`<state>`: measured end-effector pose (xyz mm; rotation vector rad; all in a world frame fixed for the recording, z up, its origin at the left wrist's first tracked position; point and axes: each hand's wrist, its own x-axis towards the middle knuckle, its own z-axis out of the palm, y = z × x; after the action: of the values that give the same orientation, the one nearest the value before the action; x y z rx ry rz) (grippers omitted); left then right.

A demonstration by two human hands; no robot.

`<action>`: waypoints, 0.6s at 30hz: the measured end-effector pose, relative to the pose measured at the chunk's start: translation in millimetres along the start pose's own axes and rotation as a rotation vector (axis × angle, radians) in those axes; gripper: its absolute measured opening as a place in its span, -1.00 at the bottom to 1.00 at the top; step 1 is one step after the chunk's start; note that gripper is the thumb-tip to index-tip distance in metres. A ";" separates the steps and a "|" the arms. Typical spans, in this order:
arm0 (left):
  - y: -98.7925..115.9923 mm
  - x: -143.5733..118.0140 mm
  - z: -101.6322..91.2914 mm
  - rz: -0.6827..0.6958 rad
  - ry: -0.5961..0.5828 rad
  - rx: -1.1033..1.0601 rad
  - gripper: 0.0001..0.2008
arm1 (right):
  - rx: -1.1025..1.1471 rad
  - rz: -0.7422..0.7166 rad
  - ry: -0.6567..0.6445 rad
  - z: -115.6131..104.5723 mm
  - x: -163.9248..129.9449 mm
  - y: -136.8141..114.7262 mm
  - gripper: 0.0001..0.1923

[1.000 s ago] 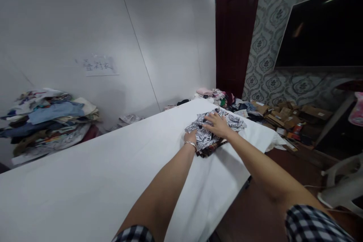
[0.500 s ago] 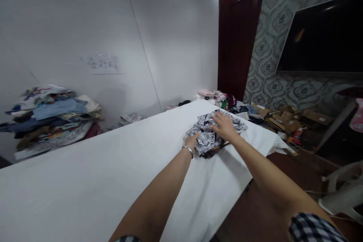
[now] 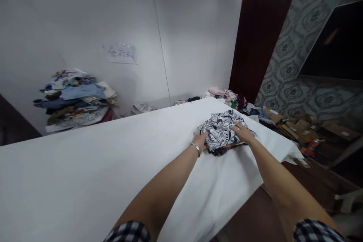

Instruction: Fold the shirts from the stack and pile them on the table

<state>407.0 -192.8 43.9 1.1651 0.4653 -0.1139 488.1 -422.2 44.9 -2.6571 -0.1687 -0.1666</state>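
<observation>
A crumpled black-and-white printed garment (image 3: pixel 222 133) lies on top of a small pile of darker clothes (image 3: pixel 227 148) near the far right end of a long table covered in a white sheet (image 3: pixel 93 174). The left hand (image 3: pixel 202 138), with a silver bracelet (image 3: pixel 196 147) at the wrist, presses against the near left edge of the garment, its fingers tucked at the cloth; whether they grip it I cannot tell. The right hand (image 3: pixel 243 133) rests flat and open on the right part of the garment, palm down. Both arms reach out from checked sleeves (image 3: pixel 129 232). Beyond the table, a tall stack of folded clothes (image 3: pixel 76 100) sits against the white wall under a paper sign (image 3: pixel 121 53). Flattened cardboard boxes (image 3: pixel 297 126) lie on the floor at right.
</observation>
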 end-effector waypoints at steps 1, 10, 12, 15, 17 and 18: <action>2.1 -6.5 -8.3 -0.016 0.000 0.021 -0.59 | 0.001 -0.009 -0.008 -1.3 0.3 0.7 -0.36; 13.0 -95.5 -114.4 -0.067 -0.044 0.248 -0.68 | -0.208 -0.045 0.229 -35.9 -19.1 -37.1 -0.29; 11.0 -119.4 -132.8 -0.077 -0.078 0.293 -0.65 | -0.259 -0.186 0.303 -32.3 -32.8 -60.7 -0.33; 5.6 -154.8 -154.2 -0.095 -0.123 0.339 -0.59 | -0.337 -0.396 0.291 -15.4 -49.2 -89.5 -0.39; 1.4 -177.2 -166.1 -0.097 -0.136 0.360 -0.58 | -0.399 -0.455 0.245 0.3 -53.6 -95.8 -0.45; -0.8 -188.1 -171.7 -0.090 -0.133 0.363 -0.57 | -0.430 -0.459 0.216 8.2 -53.9 -94.3 -0.48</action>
<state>187.1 -66.3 66.7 1.4814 0.3878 -0.3638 421.8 -340.1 72.0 -2.9475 -0.7446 -0.7054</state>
